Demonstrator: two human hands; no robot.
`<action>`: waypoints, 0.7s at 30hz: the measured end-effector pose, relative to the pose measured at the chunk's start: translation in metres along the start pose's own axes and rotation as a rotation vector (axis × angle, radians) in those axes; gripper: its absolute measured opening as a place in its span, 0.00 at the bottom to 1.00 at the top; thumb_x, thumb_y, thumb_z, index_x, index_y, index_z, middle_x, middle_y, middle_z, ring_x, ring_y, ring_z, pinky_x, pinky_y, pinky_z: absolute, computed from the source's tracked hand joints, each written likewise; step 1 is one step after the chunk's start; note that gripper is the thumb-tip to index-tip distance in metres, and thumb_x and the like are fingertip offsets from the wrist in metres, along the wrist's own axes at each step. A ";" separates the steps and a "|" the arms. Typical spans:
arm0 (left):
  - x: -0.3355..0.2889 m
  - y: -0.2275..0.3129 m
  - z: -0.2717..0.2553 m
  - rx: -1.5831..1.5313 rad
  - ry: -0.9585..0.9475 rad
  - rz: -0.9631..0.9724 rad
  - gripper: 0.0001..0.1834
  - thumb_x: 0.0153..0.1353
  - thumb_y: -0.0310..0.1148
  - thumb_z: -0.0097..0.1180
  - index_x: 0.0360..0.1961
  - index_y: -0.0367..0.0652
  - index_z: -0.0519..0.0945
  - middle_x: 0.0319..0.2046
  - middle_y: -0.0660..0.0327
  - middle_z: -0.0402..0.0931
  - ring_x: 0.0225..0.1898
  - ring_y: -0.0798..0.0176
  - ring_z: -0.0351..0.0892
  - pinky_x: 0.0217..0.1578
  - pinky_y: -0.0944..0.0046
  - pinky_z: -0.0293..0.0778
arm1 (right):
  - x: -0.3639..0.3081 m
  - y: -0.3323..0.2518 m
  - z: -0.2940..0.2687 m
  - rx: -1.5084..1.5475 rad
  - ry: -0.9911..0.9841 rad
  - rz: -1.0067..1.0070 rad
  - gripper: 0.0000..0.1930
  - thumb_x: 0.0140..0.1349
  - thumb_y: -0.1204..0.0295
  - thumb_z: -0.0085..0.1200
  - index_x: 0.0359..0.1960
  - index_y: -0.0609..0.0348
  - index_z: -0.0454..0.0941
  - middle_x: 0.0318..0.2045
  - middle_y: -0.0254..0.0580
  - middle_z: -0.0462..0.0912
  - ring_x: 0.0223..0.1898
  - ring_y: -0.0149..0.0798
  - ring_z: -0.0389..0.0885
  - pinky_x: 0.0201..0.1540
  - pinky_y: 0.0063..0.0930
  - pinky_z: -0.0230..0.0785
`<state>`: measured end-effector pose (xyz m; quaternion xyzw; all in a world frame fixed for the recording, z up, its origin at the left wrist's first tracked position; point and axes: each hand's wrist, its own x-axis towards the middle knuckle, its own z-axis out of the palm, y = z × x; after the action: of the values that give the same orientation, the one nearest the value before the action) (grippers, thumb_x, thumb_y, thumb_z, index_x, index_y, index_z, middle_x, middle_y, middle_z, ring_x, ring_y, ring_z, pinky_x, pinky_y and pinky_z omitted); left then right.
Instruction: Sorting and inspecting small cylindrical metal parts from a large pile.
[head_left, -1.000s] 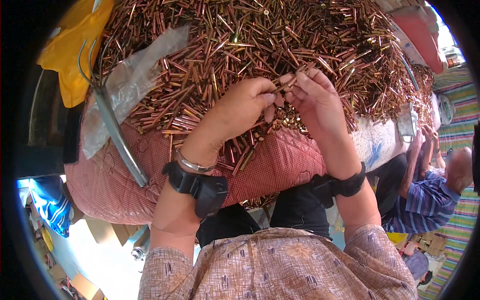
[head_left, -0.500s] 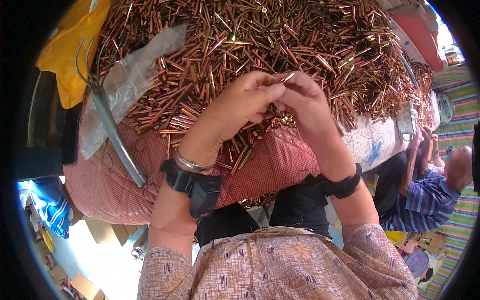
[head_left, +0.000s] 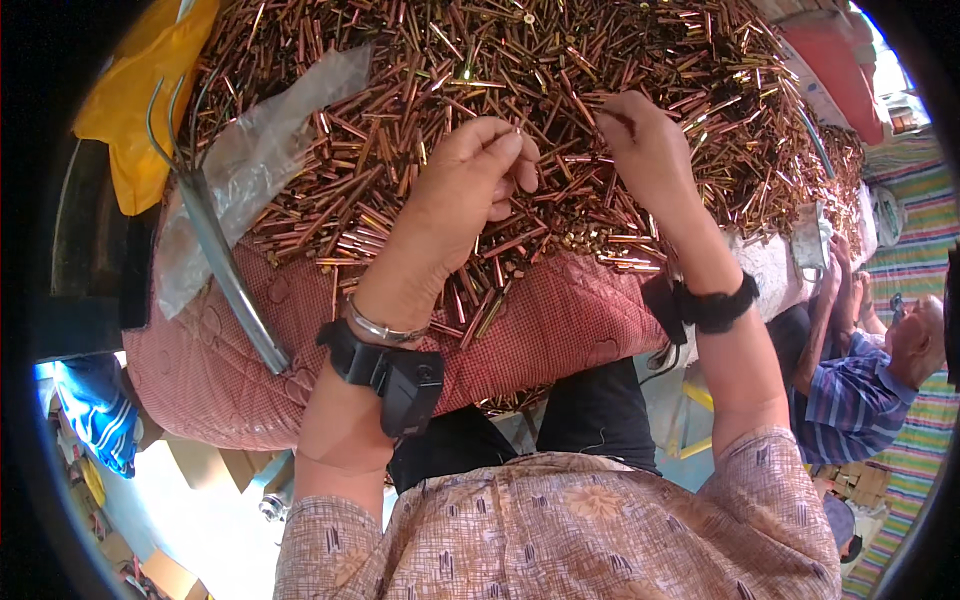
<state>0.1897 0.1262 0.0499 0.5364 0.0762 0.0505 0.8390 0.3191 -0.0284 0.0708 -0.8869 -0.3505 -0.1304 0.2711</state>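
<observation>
ok so both hands are working over a big pile of coppery metal rods [head_left: 690, 55], w/ the rods spreading across most of the upper view & running down toward the red checked padding [head_left: 560, 310] in front of the lap. L hand [head_left: 478, 172] is hovering over the near-middle of the pile, thumb & index tip coming together in a pinch; can't tell if a rod is sitting in there, fingertips are hiding it. R hand [head_left: 648, 150] is hanging a bit further right, well apart from the L one, fingers curling down toward the rods. Its fingertips are mostly facing away, so can't tell if it's gripping anything either, or touching the pile tbh.

Metal bracelet [head_left: 388, 329] is circling the L wrist, black strapped device [head_left: 410, 388] sitting just behind it, & a black band [head_left: 718, 303] is wrapping the R forearm. Over on the left a grey-handled metal fork [head_left: 232, 270] is lying next to a clear plastic bag [head_left: 262, 160], yellow cloth [head_left: 145, 120] hanging nr its prongs. Far right, another person in a striped shirt [head_left: 858, 395] is sitting by the same pile, hands nr a metal container [head_left: 811, 245].
</observation>
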 end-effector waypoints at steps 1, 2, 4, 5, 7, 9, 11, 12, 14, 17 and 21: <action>0.000 -0.001 0.001 -0.046 0.026 0.022 0.08 0.63 0.33 0.43 0.34 0.42 0.72 0.22 0.70 0.68 0.17 0.81 0.55 0.17 0.80 0.53 | 0.004 0.007 0.004 0.000 0.000 0.001 0.11 0.53 0.70 0.53 0.35 0.63 0.74 0.31 0.53 0.77 0.35 0.50 0.77 0.37 0.37 0.68; 0.001 0.000 0.002 -0.046 0.025 0.020 0.08 0.63 0.33 0.43 0.34 0.42 0.72 0.22 0.70 0.68 0.17 0.81 0.55 0.17 0.80 0.53 | 0.006 0.014 0.008 -0.066 -0.067 -0.006 0.11 0.53 0.68 0.53 0.35 0.62 0.74 0.31 0.55 0.77 0.36 0.53 0.76 0.38 0.40 0.68; 0.000 0.003 0.000 -0.009 0.109 0.025 0.09 0.64 0.33 0.42 0.34 0.41 0.72 0.22 0.70 0.68 0.17 0.81 0.54 0.17 0.80 0.53 | 0.009 0.015 0.012 -0.129 -0.138 -0.019 0.12 0.53 0.66 0.53 0.34 0.61 0.74 0.31 0.56 0.77 0.36 0.57 0.74 0.38 0.42 0.67; 0.000 0.003 -0.001 -0.010 0.111 0.025 0.09 0.64 0.33 0.42 0.34 0.41 0.72 0.22 0.70 0.68 0.17 0.81 0.54 0.17 0.80 0.53 | 0.010 0.016 0.013 -0.131 -0.149 -0.013 0.12 0.52 0.66 0.53 0.34 0.60 0.74 0.30 0.56 0.77 0.35 0.56 0.75 0.37 0.42 0.67; 0.000 0.001 -0.003 0.005 0.197 0.073 0.08 0.63 0.33 0.44 0.34 0.41 0.72 0.20 0.71 0.65 0.17 0.80 0.53 0.17 0.80 0.52 | 0.007 0.006 0.012 -0.126 -0.165 -0.009 0.11 0.52 0.66 0.53 0.34 0.60 0.73 0.29 0.55 0.77 0.34 0.55 0.76 0.37 0.42 0.67; 0.000 0.003 -0.001 0.000 0.235 0.075 0.07 0.62 0.34 0.46 0.34 0.42 0.72 0.19 0.72 0.62 0.17 0.80 0.53 0.17 0.79 0.52 | -0.004 -0.006 0.004 -0.034 -0.052 0.066 0.10 0.51 0.68 0.54 0.33 0.60 0.73 0.27 0.54 0.77 0.33 0.55 0.76 0.35 0.42 0.67; -0.001 0.003 0.000 -0.006 0.270 0.076 0.07 0.61 0.34 0.48 0.34 0.42 0.73 0.18 0.74 0.60 0.17 0.80 0.53 0.17 0.79 0.51 | -0.011 -0.010 0.002 0.038 -0.030 0.048 0.09 0.51 0.70 0.55 0.33 0.60 0.73 0.25 0.50 0.77 0.29 0.49 0.76 0.32 0.38 0.67; -0.001 0.004 0.001 0.005 0.267 0.106 0.07 0.60 0.34 0.49 0.34 0.42 0.73 0.17 0.74 0.59 0.17 0.80 0.52 0.17 0.79 0.50 | -0.013 -0.011 0.000 0.109 -0.002 0.030 0.08 0.51 0.71 0.55 0.32 0.59 0.74 0.23 0.46 0.77 0.26 0.43 0.77 0.29 0.33 0.67; -0.002 0.004 0.002 0.015 0.265 0.137 0.07 0.59 0.34 0.51 0.35 0.42 0.74 0.16 0.75 0.57 0.17 0.80 0.52 0.17 0.79 0.50 | -0.013 -0.007 0.002 0.288 -0.066 0.059 0.07 0.51 0.73 0.56 0.32 0.60 0.74 0.22 0.41 0.76 0.24 0.36 0.75 0.27 0.27 0.65; 0.002 -0.005 0.001 0.031 0.216 0.156 0.08 0.58 0.33 0.51 0.36 0.42 0.75 0.16 0.76 0.58 0.17 0.81 0.53 0.17 0.79 0.50 | -0.014 -0.028 -0.001 0.629 -0.200 0.170 0.06 0.52 0.74 0.57 0.31 0.60 0.75 0.20 0.31 0.74 0.23 0.24 0.70 0.25 0.17 0.61; 0.008 -0.017 -0.005 0.361 0.213 0.254 0.07 0.58 0.31 0.49 0.36 0.42 0.76 0.17 0.75 0.61 0.18 0.80 0.56 0.17 0.79 0.51 | -0.013 -0.051 0.004 1.189 -0.337 0.353 0.06 0.53 0.73 0.57 0.31 0.59 0.75 0.20 0.26 0.71 0.23 0.20 0.66 0.25 0.14 0.57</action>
<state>0.1968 0.1248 0.0319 0.6746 0.1040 0.1975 0.7036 0.2750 -0.0027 0.0822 -0.6380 -0.2494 0.2740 0.6750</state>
